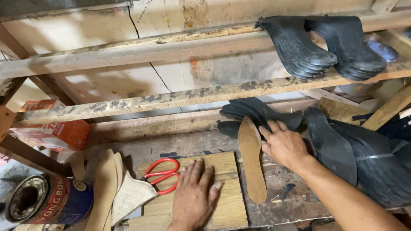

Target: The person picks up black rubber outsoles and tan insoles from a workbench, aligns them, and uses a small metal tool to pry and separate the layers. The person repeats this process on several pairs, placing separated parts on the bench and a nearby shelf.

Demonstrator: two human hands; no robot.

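While your left hand (192, 193) lies flat, fingers spread and gripping nothing, on the wooden board (226, 212), your right hand (282, 143) reaches to the fan of black soles (260, 113) at the back of the bench, its fingers loosely spread over their edges; you cannot tell from here whether it has pinched one. The tan insole (252, 158) lies just beside that hand, running lengthwise between the board and the bare bench top (292, 202). The red-handled scissors (162, 174) rest on the board's far corner, very near your left fingertips. To the left lie a stack of tan insoles (99, 204) with a quilted white piece (131, 196) against them, and a blue tin (49, 199) on its side.

What may go wrong, as it looks: the black soles overlap loosely, so drawing one out could drag its neighbours down onto the tan insole and knock it askew. The large heap of black soles (378, 165) under your right forearm leans towards the bench edge; a sweep of the arm might slide it off. A careless shift of your left hand could catch the scissors.
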